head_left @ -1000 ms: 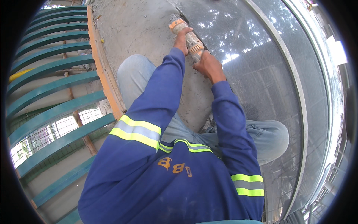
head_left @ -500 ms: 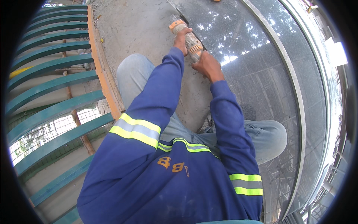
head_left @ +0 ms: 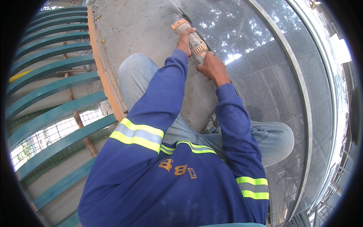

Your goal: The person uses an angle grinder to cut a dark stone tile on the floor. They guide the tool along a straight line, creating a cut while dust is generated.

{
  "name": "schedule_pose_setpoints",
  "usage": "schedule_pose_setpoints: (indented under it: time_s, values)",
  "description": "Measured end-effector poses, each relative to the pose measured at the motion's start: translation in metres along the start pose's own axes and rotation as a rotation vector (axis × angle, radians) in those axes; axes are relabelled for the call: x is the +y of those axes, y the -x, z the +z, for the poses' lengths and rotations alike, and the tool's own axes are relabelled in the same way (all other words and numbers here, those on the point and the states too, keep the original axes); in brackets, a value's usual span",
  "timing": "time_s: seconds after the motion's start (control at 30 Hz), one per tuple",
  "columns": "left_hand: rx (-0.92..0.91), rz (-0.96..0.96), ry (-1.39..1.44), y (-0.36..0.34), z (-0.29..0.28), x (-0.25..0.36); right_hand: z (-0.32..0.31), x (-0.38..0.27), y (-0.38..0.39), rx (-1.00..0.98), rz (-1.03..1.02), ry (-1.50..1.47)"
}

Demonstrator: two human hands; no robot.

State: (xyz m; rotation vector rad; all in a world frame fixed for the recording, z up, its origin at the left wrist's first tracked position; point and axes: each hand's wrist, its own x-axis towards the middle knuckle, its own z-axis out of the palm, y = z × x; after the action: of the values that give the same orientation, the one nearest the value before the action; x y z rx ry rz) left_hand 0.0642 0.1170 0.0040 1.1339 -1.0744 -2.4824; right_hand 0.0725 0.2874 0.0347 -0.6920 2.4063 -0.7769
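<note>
A dusty angle grinder [head_left: 195, 42] with orange bands lies slantwise between my hands, its head pointing away from me. My left hand [head_left: 185, 41] is wrapped round the front of its body. At the rear end my right hand [head_left: 213, 68] grips the handle; some of its fingers are hidden beneath. The thin disc at the grinder's head [head_left: 176, 18] sits by the edge of a dark glossy panel [head_left: 257, 72], where the dusty concrete floor [head_left: 132, 30] meets it. Whether the disc touches the edge I cannot tell.
Teal slats with an orange edge rail [head_left: 99, 60] run along the left, with gaps between them. On the right a pale metal strip [head_left: 298, 72] curves across the dark panel. My bent knees [head_left: 137, 70] flank the work, in jeans.
The view has shifted slightly. Both hands keep their hold on the grinder, which stays almost in the same place. A faint blur of dust shows by its head.
</note>
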Motion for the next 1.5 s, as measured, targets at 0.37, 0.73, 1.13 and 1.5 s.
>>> schedule_pose_setpoints:
  time_s: [0.37,0.73,1.13,1.5]
  values:
    - [-0.001,0.002,-0.019,-0.017,-0.007,-0.005,0.003,0.002,-0.006,-0.033,0.030,-0.060]
    - [0.043,-0.013,-0.024,-0.018,-0.004,-0.002,0.005,0.004,-0.011,-0.018,0.019,-0.056]
    - [0.020,-0.016,0.025,-0.003,0.000,-0.002,-0.017,-0.011,0.008,-0.089,0.083,-0.021]
    - [-0.019,0.008,-0.012,-0.007,-0.003,-0.001,-0.008,-0.007,0.002,-0.068,0.058,-0.012]
